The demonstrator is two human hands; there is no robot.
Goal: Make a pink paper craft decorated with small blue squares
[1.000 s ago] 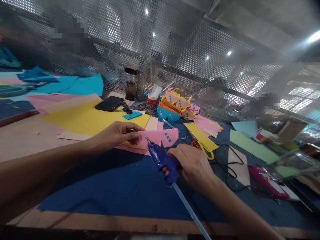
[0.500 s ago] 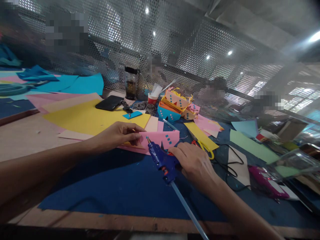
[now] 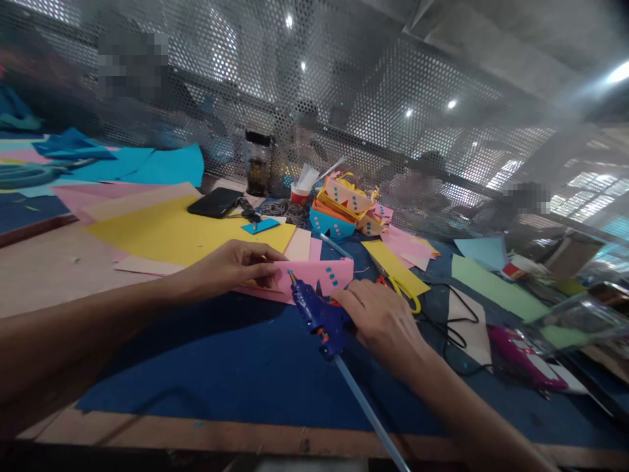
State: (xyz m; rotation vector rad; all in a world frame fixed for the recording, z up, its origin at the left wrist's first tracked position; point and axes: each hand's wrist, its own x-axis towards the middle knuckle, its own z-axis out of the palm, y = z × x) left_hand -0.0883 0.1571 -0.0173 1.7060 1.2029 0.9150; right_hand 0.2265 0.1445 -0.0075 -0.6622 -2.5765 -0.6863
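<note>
Held upright by its left end is a pink foam piece with small blue squares and a dark triangular notch; my left hand pinches it between thumb and fingers. My right hand is closed around the handle of a blue glue gun. The metal nozzle of the gun points at the left part of the pink piece, beside a small blue square; whether it touches cannot be made out. A long clear glue stick sticks out of the gun's back toward me.
Yellow-handled scissors and a black cord lie right of my right hand. Behind are finished foam pieces, a red cup, a black phone and a bottle. A yellow sheet covers the left.
Almost nothing differs. Both hands, the pink foam piece and the glue gun stay nearly in place, with only a very slight shift of the piece and the nozzle.
</note>
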